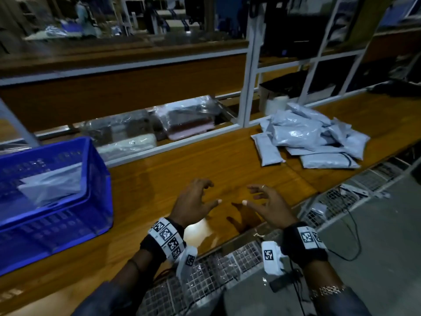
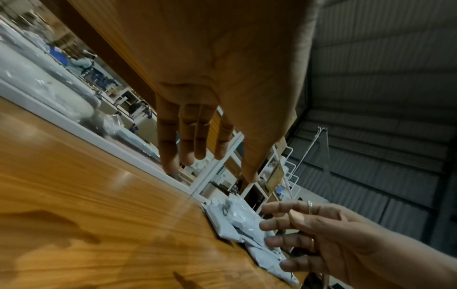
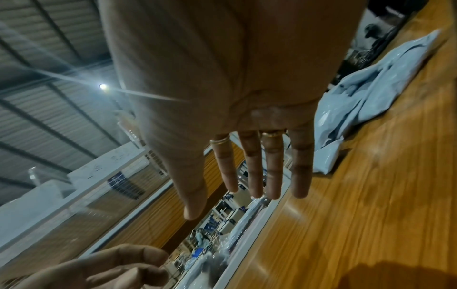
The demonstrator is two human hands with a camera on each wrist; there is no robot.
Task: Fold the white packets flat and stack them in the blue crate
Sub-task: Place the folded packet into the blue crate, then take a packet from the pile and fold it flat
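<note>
A heap of several white packets (image 1: 312, 139) lies on the wooden table (image 1: 173, 179) at the right. At the left edge stands the blue crate (image 1: 54, 201), and a flat white packet (image 1: 51, 184) lies inside it. Both hands hover over the table's bare middle, near its front edge, and hold nothing. My left hand (image 1: 196, 201) has its fingers spread and loosely bent. The right hand (image 1: 266, 201) mirrors it a short way to the right, with rings on its fingers. In the left wrist view the packet heap (image 2: 237, 224) lies beyond the right hand (image 2: 321, 244).
Clear-wrapped bundles (image 1: 148, 128) lie in a recess behind a white frame rail (image 1: 173, 147) at the table's back. A wire mesh shelf (image 1: 227, 265) and cables (image 1: 350, 231) run below the front edge. A white roll (image 1: 276, 104) stands behind the heap.
</note>
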